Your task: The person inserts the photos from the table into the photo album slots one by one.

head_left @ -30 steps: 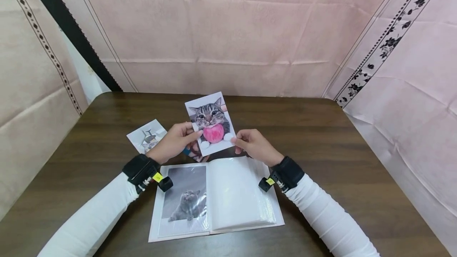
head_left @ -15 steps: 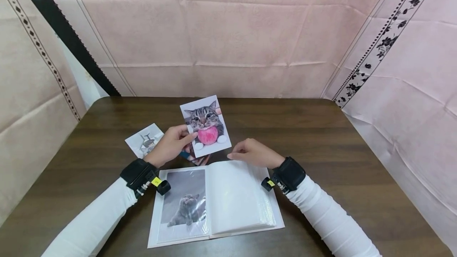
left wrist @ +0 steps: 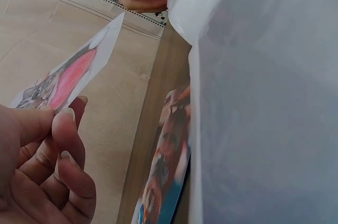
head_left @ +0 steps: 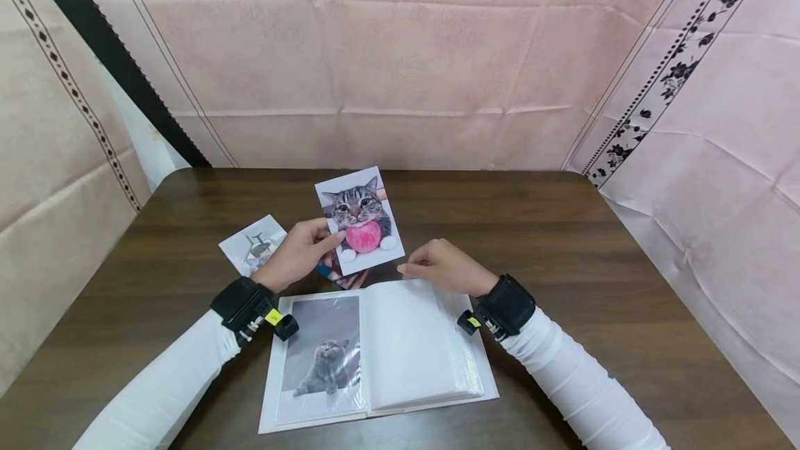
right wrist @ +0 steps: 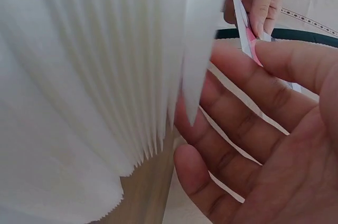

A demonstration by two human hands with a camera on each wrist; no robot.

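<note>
A photo of a tabby cat with a pink ball is raised above the table, its lower left edge pinched by my left hand. The left wrist view shows thumb and fingertips on that photo. My right hand hovers at the top edge of the open photo album, fingers loosely bent and holding nothing. In the right wrist view its fingers lie close against fanned album pages; whether they touch is unclear. The album's left sleeve contains a grey cat photo; its right page is blank white.
Left of my left hand, another photo lies on the brown wooden table, partly covered by the hand. A colourful photo lies behind the album, partly hidden by the held one. Pink cloth hangs behind the table.
My right hand has let go of the tabby cat photo and stands slightly lower by the album's top edge. My left hand, still holding the photo, has shifted slightly left.
</note>
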